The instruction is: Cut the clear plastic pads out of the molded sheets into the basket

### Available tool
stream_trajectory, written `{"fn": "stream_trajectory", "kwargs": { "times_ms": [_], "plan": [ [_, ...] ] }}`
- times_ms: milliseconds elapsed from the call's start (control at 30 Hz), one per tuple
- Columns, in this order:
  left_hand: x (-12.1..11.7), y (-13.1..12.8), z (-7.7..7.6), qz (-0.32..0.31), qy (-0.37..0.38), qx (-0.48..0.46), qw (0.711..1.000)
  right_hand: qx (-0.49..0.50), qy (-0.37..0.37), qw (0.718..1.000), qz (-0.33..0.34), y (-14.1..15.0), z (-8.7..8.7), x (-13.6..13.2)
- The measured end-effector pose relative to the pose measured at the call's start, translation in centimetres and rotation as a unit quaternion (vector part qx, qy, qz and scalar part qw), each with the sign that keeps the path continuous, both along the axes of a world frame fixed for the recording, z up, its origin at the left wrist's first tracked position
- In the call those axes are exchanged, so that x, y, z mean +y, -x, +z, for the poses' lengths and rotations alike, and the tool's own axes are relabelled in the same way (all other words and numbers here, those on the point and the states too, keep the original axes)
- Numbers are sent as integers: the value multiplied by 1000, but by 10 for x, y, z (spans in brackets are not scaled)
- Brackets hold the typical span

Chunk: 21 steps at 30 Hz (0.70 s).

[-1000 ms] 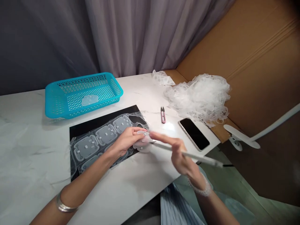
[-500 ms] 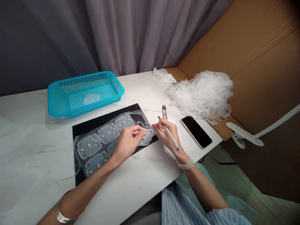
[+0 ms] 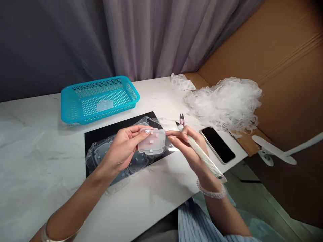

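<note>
We hold a translucent plastic plate (image 3: 150, 148) over the right part of the black mat (image 3: 101, 133), its broad face turned up towards us and tilted. It sits between our 2 hands: our left hand (image 3: 123, 144) pinches its upper left corner, thumb across the face and fingers behind, while the index fingertip of our right hand (image 3: 190, 146) meets its right edge; we cannot tell whether that finger presses or only rests there. The other fingers of our right hand curl around a white pen-shaped tool (image 3: 203, 154), its dark point aimed away from us, beyond the mat's right edge. At least 3 small white tabs show on the plate. Below, on the mat, lies a clear plastic sheet (image 3: 137, 159) of similar plates, partly hidden by our left hand. Behind the mat and to its left stands a teal basket (image 3: 65, 104) with 1 translucent piece (image 3: 104, 105) inside. To the mat's right, we find thread snips (image 3: 182, 120), partly covered by our right hand and the tool, then a smartphone (image 3: 218, 144); farther right and behind rises a tangled heap of clear offcuts (image 3: 227, 101).
</note>
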<state>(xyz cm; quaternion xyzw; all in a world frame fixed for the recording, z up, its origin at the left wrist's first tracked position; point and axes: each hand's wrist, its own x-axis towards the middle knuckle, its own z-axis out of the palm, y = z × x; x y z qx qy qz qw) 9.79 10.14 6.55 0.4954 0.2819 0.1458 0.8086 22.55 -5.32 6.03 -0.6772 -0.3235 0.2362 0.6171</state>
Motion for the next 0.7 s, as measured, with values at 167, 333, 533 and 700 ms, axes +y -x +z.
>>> {"fn": "stream_trajectory", "kwargs": {
  "times_ms": [167,333,533,700],
  "plan": [
    [-1,1,-2,4,-18,5,1000,84,-54,995,-9,10,-1,8],
    [3,1,-5,81,127,21,988,-139,-92,981,-95,11,-11,13],
    [3,-1,-1,-24,322,-46,945,-245,-117,957,102,20,-12,4],
    [4,0,4,-4,328,-54,943,-116,-118,983,-80,12,-5,-9]
  ]
}}
